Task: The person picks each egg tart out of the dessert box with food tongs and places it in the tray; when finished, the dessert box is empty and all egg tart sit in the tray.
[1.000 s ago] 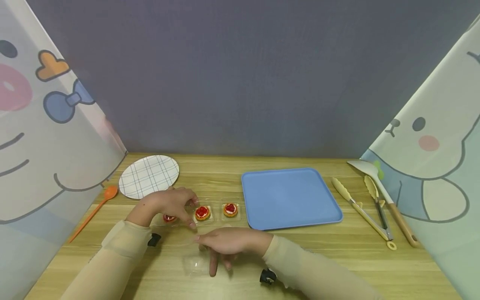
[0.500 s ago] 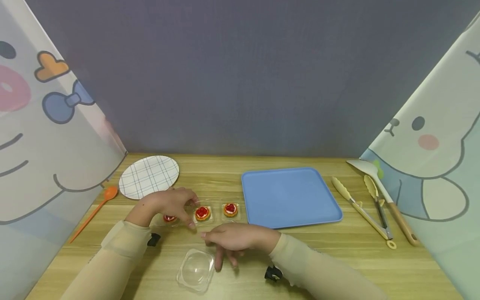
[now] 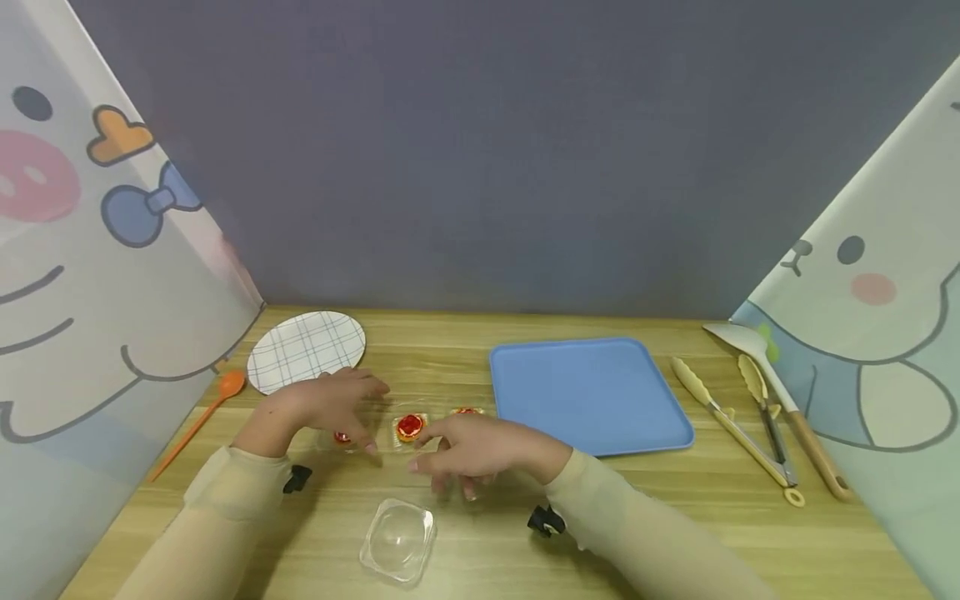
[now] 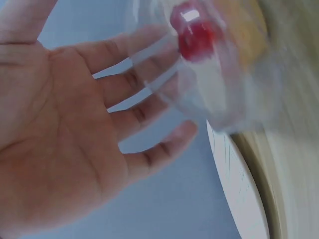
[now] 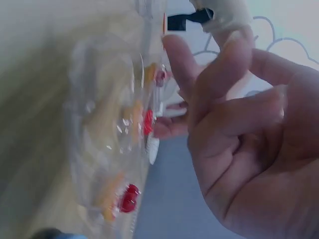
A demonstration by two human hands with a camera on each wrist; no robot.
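My left hand (image 3: 330, 410) has its fingers spread beside a small fruit tart (image 3: 342, 437) in clear plastic, which it partly hides. That tart's red topping (image 4: 197, 37) shows through plastic in the left wrist view, in front of the extended fingers. A second tart (image 3: 409, 427) with a red top sits in its clear holder between the hands. My right hand (image 3: 476, 450), fingers loosely bent and holding nothing, hovers near it and covers most of a third tart (image 3: 468, 411). Below the hands, a clear square plastic lid or box (image 3: 399, 542) lies on the table.
A blue tray (image 3: 588, 396) lies right of the tarts. At the far right are tongs (image 3: 738, 433) and a white spatula-like utensil with a wooden handle (image 3: 813, 450). On the left lie a checked oval plate (image 3: 306, 346) and an orange spoon (image 3: 231, 384).
My right hand has come away from the clear plastic piece, which now lies on the table, and moved forward toward the middle tart. My left hand has shifted slightly, its fingers spreading.
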